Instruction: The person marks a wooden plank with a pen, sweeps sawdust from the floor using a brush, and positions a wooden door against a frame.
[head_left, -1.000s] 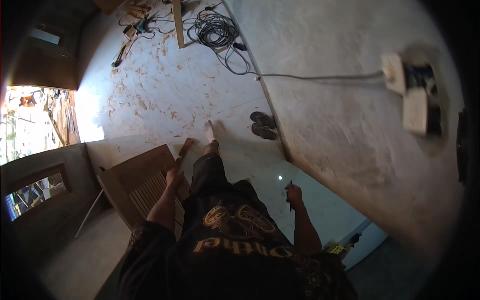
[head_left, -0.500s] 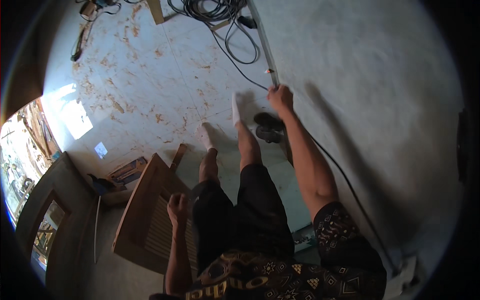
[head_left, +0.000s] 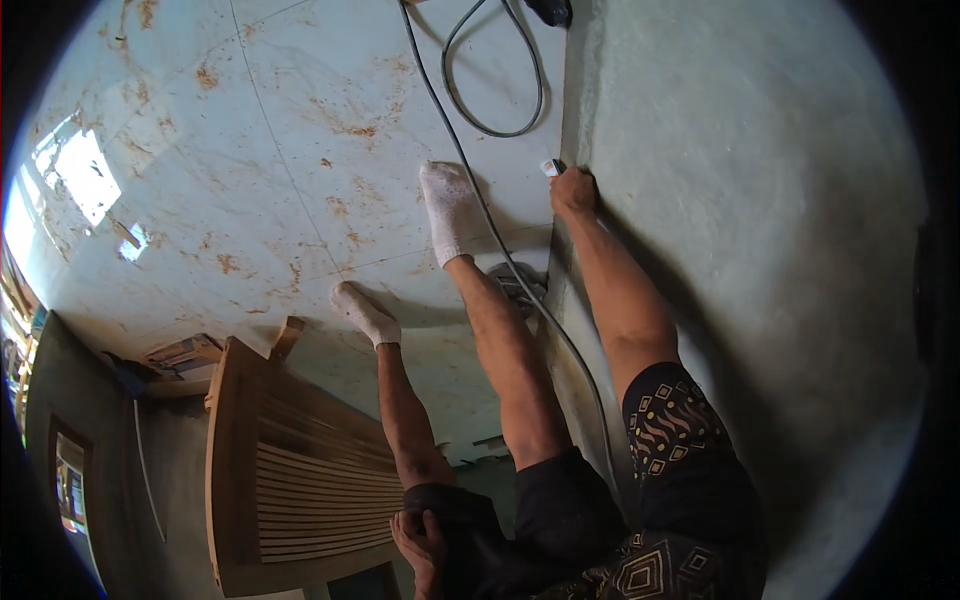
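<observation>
Low by the foot of the wall, my right hand (head_left: pixel 573 190) is closed on a small white packet with an orange mark (head_left: pixel 551 168), most of it hidden behind the fingers. A dark cable (head_left: pixel 455 150) runs down the floor past my right foot and behind my right forearm's inner side, apart from the hand. My left hand (head_left: pixel 418 540) hangs beside my left thigh, loosely bent with thumb and fingers apart, and holds nothing I can see. Near it stands a slatted wooden door or shutter panel (head_left: pixel 232 470).
A plain grey wall (head_left: pixel 740 150) rises on my right. Brown smears and dust mark the pale tiled floor (head_left: pixel 290 120). Dark footwear (head_left: pixel 515 285) lies beside my right leg. At the left are a small wooden piece (head_left: pixel 288 336) and a wall opening (head_left: pixel 70 480).
My right hand has let go of the cable and taken hold of the small packet on the floor. The view has moved lower and closer; my left hand has come down beside my thigh.
</observation>
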